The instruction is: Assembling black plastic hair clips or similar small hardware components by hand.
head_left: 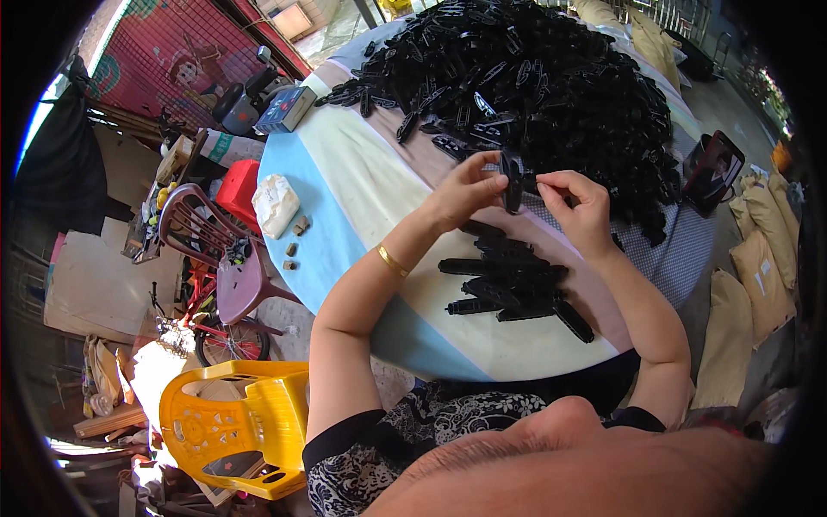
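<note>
Over the round table, my left hand (469, 191) pinches a long, narrow black plastic piece (512, 183), held roughly upright. Close on its right, my right hand (579, 207) has thumb and index finger brought together at a small dark part beside that piece; what the fingertips grip is too small to make out. Below my hands lies a small heap of similar black plastic pieces (508, 280), side by side and overlapping. Beyond my hands rises a big pile of loose black plastic pieces (551, 82), covering the far part of the table.
A striped cloth (413, 332) covers the table. On its left stand a white plastic bag (276, 207), several small brown bits and a box (286, 109). A phone (717, 172) is propped at the right. Yellow chair (276, 422) and purple chair (241, 280) stand left; sacks (762, 276) lie right.
</note>
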Demonstrator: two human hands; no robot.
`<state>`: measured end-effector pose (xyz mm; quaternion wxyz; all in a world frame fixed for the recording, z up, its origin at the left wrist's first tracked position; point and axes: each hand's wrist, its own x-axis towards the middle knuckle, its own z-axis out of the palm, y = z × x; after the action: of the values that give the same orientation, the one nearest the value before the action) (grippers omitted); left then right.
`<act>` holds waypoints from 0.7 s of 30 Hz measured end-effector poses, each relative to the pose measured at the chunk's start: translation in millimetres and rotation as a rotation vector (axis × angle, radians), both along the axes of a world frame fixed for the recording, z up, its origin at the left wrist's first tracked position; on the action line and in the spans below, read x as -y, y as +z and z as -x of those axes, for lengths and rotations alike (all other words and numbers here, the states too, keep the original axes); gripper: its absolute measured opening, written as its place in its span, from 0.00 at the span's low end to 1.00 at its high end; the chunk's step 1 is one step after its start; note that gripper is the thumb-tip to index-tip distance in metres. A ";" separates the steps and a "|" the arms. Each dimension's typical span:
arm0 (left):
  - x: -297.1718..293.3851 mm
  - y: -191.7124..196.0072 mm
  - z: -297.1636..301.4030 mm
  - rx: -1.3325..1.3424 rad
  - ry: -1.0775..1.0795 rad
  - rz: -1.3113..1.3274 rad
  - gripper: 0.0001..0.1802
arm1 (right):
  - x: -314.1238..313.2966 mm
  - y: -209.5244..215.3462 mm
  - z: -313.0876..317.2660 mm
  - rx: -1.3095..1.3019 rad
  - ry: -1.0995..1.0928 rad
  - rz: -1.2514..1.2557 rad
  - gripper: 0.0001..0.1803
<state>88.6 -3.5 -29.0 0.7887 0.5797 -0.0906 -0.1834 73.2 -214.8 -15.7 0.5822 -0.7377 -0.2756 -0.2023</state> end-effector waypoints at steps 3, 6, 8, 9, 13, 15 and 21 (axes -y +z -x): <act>15.5 4.7 12.5 -0.044 -0.115 0.144 0.23 | -0.1 8.2 2.9 0.140 -0.068 -0.021 0.06; 18.4 -1.7 14.8 -0.026 -0.091 0.192 0.22 | 0.2 10.3 1.3 0.367 -0.092 0.104 0.07; 21.4 -0.4 17.3 -0.015 -0.053 0.172 0.21 | 0.7 9.1 1.6 0.387 -0.106 0.147 0.07; 22.5 0.2 18.0 -0.004 -0.015 0.153 0.21 | 0.9 8.5 1.9 0.407 -0.118 0.190 0.08; 23.0 -1.9 17.8 0.001 0.019 0.165 0.20 | 1.0 11.8 4.4 0.451 -0.142 0.232 0.08; 22.5 -0.7 18.4 0.028 0.041 0.066 0.20 | 0.4 13.4 5.9 0.487 -0.163 0.309 0.08; 27.2 6.4 21.6 0.029 0.086 0.167 0.16 | 0.1 11.8 5.6 0.351 -0.138 0.145 0.07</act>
<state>67.0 -30.7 -22.6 0.8401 0.5177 -0.0920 -0.1330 67.6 -214.9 -3.9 0.4552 -0.7484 -0.3354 -0.3467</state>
